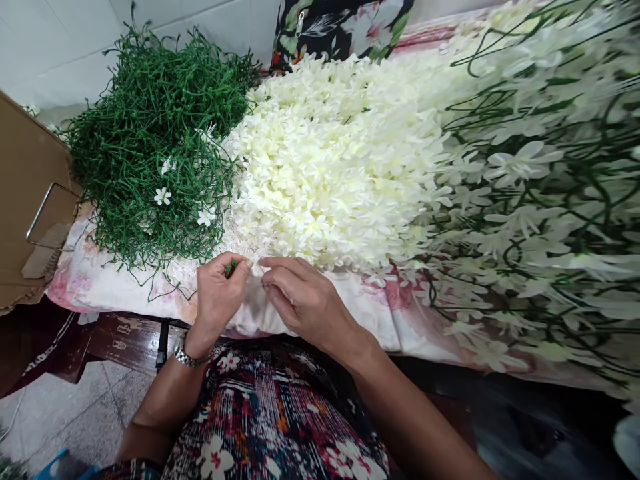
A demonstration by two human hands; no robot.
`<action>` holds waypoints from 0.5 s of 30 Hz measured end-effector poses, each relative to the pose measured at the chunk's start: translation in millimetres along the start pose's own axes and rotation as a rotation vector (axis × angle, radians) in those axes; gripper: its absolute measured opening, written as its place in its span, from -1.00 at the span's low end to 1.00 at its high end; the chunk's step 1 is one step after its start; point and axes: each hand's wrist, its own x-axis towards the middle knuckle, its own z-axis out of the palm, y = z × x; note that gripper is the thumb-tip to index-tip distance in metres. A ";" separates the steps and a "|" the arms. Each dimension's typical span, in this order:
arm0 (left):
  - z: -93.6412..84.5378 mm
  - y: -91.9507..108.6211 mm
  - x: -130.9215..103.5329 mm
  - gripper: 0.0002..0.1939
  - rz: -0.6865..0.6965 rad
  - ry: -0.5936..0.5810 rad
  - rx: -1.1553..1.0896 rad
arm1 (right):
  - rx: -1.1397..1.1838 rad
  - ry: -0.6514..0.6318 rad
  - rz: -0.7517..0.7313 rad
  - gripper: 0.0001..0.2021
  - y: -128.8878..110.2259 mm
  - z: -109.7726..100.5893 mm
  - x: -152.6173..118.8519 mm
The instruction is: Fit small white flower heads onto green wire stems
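Nearest to me is my lap in a flowered dress [280, 420], and above it my two hands meet at the front edge of the table. My left hand [217, 293], with a metal wristwatch [186, 355] on it, has its fingers closed on a short green plastic stem [231, 268]. My right hand [300, 297] is pinched together with the fingertips against a small white flower [256, 268], which lies just between both hands and touches the stem tip. I judge that the step in hand is the joining of one blossom to one stem; it looks not yet pressed on fully. The next move calls, I think, for a straight small push, with the stem kept steady so the petal does not bend.

The hands rest on a flowered cloth [100, 280] that covers the table. Just behind them is a large heap of loose cream-white flowers [330, 167]. To the left is a pile of bare green stems [150, 133], with few blossoms in it. On the right lie finished sprays with flowers on stems [540, 200]. Far left stands a cardboard box [25, 180].
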 end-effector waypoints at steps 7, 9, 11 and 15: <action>-5.7 -7.9 -2.8 -0.88 -0.062 0.060 -0.092 | -0.060 0.082 0.030 -0.88 0.3 -2.9 -1.4; -5.7 -8.7 -3.3 -0.88 -0.083 0.076 -0.140 | 0.027 0.155 0.063 -0.90 -3.9 -6.9 -0.1; -4.9 -8.8 -4.2 -0.88 -0.103 0.083 -0.208 | 0.141 0.206 0.115 -0.93 -7.8 -9.7 1.3; -2.9 -7.0 -8.2 -0.89 -0.124 0.063 -0.349 | 0.298 0.274 0.222 -0.94 -12.0 -6.5 0.7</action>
